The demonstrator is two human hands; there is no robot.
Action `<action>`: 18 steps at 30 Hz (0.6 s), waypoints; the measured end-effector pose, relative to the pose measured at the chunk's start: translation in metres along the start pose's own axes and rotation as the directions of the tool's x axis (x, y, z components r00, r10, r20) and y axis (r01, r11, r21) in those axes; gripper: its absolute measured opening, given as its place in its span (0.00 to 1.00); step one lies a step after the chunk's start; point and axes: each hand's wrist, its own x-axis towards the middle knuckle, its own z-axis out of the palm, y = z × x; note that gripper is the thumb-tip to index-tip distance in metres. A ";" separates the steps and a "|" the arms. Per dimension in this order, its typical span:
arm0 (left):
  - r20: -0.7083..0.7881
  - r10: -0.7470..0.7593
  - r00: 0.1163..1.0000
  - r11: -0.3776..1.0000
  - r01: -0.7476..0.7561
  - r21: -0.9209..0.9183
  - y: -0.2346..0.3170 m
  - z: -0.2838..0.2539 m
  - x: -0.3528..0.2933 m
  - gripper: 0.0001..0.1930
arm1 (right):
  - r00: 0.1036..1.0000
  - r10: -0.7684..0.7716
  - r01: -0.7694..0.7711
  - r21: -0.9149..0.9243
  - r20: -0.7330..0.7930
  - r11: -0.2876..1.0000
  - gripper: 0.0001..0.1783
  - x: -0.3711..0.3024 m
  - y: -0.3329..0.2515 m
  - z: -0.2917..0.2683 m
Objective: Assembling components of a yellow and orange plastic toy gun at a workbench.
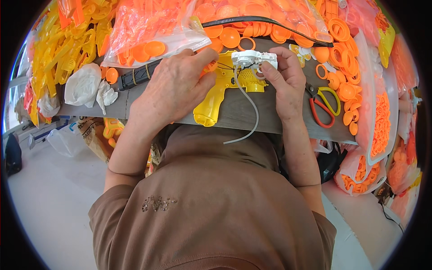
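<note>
A yellow plastic toy gun shell half lies on the table edge in front of me, its handle toward me. My right hand grips a white plastic mechanism between thumb and fingers, just above the shell. From it a thin clear tube curves down past the table edge, and dark wires run near the shell. My left hand is closed at the shell's left side, with a small orange plastic piece between thumb and fingers; its shape is partly hidden.
Red-and-yellow-handled pliers lie to the right beside loose orange rings and cups. Bags of orange parts line the back. Yellow parts are heaped at left, near a crumpled white bag and a black banded bundle.
</note>
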 end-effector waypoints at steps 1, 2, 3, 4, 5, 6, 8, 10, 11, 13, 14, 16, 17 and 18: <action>-0.030 0.017 0.999 1.000 -0.017 -0.009 0.001 0.004 0.000 0.11 | 1.000 0.004 -0.004 0.002 -0.007 1.000 0.15 0.000 -0.001 0.001; -0.060 0.033 0.998 0.999 -0.034 -0.018 0.002 0.008 0.001 0.11 | 1.000 0.008 -0.008 0.003 -0.013 1.000 0.15 -0.001 -0.001 0.001; -0.058 0.030 0.998 0.999 -0.031 -0.017 0.003 0.011 0.002 0.11 | 1.000 0.011 -0.011 0.005 -0.012 1.000 0.15 0.000 -0.002 0.001; -0.081 0.022 0.997 0.999 -0.024 -0.025 0.004 0.016 0.004 0.12 | 1.000 0.017 -0.017 0.012 -0.016 1.000 0.15 0.000 -0.002 0.000; -0.102 0.014 0.995 0.999 -0.017 -0.033 0.005 0.019 0.005 0.12 | 1.000 0.024 -0.023 0.019 -0.020 1.000 0.15 0.000 -0.002 -0.001; -0.099 0.014 0.995 0.999 -0.017 -0.034 0.004 0.021 0.005 0.12 | 0.999 0.026 -0.026 0.019 -0.022 0.999 0.15 0.000 -0.002 -0.002; -0.227 0.042 0.973 0.993 -0.066 -0.096 0.003 0.025 0.005 0.14 | 0.998 0.045 -0.044 0.040 -0.039 0.998 0.14 -0.001 -0.001 -0.004; -0.266 0.010 0.964 0.992 -0.043 -0.117 0.001 0.029 0.006 0.15 | 0.998 0.047 -0.045 0.040 -0.046 0.998 0.14 -0.001 -0.002 -0.004; -0.309 -0.023 0.951 0.990 -0.021 -0.138 -0.001 0.030 0.007 0.16 | 0.998 0.045 -0.043 0.039 -0.050 0.998 0.15 -0.001 -0.002 -0.004; -0.321 -0.020 0.947 0.989 -0.029 -0.146 -0.005 0.034 0.007 0.16 | 0.997 0.050 -0.048 0.032 -0.050 0.998 0.15 0.000 -0.002 -0.004; -0.339 -0.018 0.941 0.987 -0.038 -0.157 -0.008 0.036 0.007 0.16 | 0.998 0.051 -0.050 0.020 -0.048 0.999 0.15 0.000 -0.002 -0.005; -0.386 0.085 0.918 0.991 -0.119 -0.067 -0.014 0.041 0.009 0.15 | 0.998 0.043 -0.042 0.022 -0.046 0.999 0.15 0.000 -0.001 -0.006; -0.426 0.185 0.886 0.981 -0.192 0.027 -0.015 0.044 0.010 0.15 | 0.999 0.036 -0.035 0.025 -0.040 0.999 0.15 0.000 0.000 -0.006; -0.422 0.187 0.887 0.981 -0.195 0.026 -0.015 0.046 0.010 0.15 | 0.998 0.038 -0.037 0.025 -0.044 0.999 0.15 0.000 0.000 -0.006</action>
